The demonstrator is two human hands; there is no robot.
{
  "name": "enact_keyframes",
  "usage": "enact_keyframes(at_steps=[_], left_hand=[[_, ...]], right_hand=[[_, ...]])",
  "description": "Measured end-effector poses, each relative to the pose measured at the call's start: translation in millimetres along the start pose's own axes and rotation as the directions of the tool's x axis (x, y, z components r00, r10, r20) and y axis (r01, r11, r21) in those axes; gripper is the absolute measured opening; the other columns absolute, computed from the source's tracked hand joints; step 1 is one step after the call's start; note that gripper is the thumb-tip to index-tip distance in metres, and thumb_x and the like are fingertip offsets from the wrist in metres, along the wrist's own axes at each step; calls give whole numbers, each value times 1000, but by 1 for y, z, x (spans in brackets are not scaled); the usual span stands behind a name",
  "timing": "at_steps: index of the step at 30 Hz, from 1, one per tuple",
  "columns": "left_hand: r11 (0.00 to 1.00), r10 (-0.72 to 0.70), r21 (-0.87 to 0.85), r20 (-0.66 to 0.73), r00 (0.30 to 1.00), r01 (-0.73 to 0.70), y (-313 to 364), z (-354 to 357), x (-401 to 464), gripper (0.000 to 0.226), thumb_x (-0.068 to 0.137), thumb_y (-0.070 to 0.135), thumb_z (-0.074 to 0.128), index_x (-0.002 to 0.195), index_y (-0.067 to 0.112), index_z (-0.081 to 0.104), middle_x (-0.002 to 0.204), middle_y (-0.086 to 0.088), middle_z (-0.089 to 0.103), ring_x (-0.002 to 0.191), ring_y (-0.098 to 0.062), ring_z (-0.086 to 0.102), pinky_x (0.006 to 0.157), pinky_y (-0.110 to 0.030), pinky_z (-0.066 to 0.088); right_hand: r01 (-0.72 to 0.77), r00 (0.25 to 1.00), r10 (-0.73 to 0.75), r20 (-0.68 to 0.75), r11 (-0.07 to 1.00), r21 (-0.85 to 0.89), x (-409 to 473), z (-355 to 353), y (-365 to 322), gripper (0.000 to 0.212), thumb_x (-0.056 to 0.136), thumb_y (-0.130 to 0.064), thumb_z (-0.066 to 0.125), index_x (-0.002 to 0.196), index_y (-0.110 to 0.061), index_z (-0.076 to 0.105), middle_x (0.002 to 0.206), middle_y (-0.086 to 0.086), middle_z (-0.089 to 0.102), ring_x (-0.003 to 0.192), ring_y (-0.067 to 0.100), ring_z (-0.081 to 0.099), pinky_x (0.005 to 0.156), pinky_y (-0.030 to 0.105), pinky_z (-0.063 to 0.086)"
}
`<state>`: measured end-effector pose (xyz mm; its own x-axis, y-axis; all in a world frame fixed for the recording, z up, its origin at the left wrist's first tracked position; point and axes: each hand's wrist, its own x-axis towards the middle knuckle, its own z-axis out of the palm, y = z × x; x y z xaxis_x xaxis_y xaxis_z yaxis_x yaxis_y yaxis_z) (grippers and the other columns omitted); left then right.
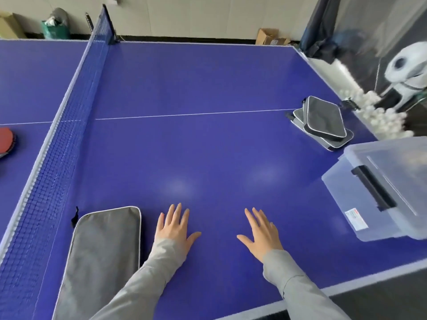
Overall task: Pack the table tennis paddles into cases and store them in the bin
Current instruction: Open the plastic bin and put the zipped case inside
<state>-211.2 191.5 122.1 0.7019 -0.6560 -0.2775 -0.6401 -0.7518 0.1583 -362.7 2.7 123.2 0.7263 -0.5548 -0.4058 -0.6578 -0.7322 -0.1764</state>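
Observation:
My left hand (pixel 174 229) and my right hand (pixel 262 232) lie flat, fingers straight, on the blue table tennis table (pixel 208 146), holding nothing. A grey paddle case (pixel 104 255) lies just left of my left arm. A stack of black and grey cases (pixel 323 121) sits at the far right of the table. A clear plastic bin (pixel 383 192) with its lid on and a black handle stands at the right edge. A red paddle (pixel 5 142) lies across the net at the left border.
The net (pixel 69 125) runs from near left to far middle. Beyond the right edge are many white balls (pixel 379 112) and a white ball machine (pixel 409 68). Cardboard boxes (pixel 270 36) and a green bag (pixel 55 30) stand by the far wall.

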Motion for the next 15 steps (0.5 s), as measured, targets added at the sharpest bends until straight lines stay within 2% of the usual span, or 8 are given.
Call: enact_keyframes(at_steps=[3, 9, 15], left_hand=[[997, 75, -14, -34, 997, -76, 49, -8, 11, 75, 91, 61, 35, 150, 19, 16, 160, -2, 6, 147, -21, -1, 119, -41, 2], [978, 183, 106, -45, 982, -177, 165, -44, 38, 72, 94, 60, 24, 151, 20, 7, 160, 0, -1, 147, -17, -5, 120, -38, 2], [965, 258, 75, -139, 956, -250, 344, -65, 42, 71, 93, 61, 22, 150, 21, 9, 159, 2, 1, 147, -17, -6, 120, -39, 2]], right_hand=[[-18, 995, 21, -92, 999, 33, -6, -25, 36, 73, 93, -53, 40, 150, -29, 1, 160, -2, 1, 147, 18, -2, 117, 42, 14], [-49, 963, 58, -264, 998, 40, -28, -81, 137, 71, 94, -52, 39, 150, -27, 3, 160, 0, 3, 147, 20, -1, 118, 42, 13], [-91, 892, 121, -435, 992, 88, -81, -136, 287, 69, 94, -50, 41, 150, -23, 12, 158, 3, 14, 146, 22, 8, 116, 42, 16]])
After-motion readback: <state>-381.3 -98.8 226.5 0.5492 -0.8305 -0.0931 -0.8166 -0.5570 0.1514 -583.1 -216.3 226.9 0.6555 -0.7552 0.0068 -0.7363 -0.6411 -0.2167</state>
